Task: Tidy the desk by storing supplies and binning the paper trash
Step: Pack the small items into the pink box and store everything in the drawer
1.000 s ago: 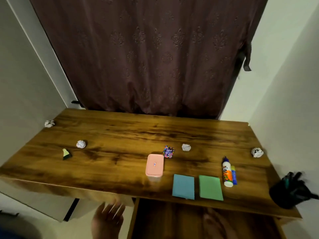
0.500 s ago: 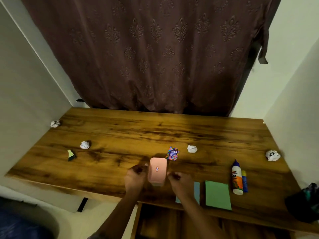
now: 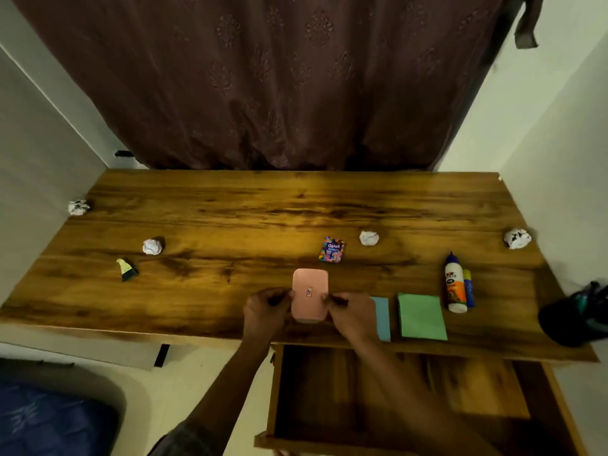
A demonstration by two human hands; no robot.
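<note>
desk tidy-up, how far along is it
Just starting. Done: only the drawer is open, apparently empty. In hand: left hand and right hand grip the pink box by its sides. Left: four paper balls, the sweet packet, glue bottle, green pad and blue pad all lie on the desk.

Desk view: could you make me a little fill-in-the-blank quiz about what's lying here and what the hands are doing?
1. Both hands, the left hand and the right hand, grip the ____ box by its sides.
2. Beside the blue pad lies a ____ pad.
3. The number of white crumpled paper balls on the desk is ____.
4. Below the desk's near edge, the drawer stands ____.

Missing words: pink; green; four; open
</note>
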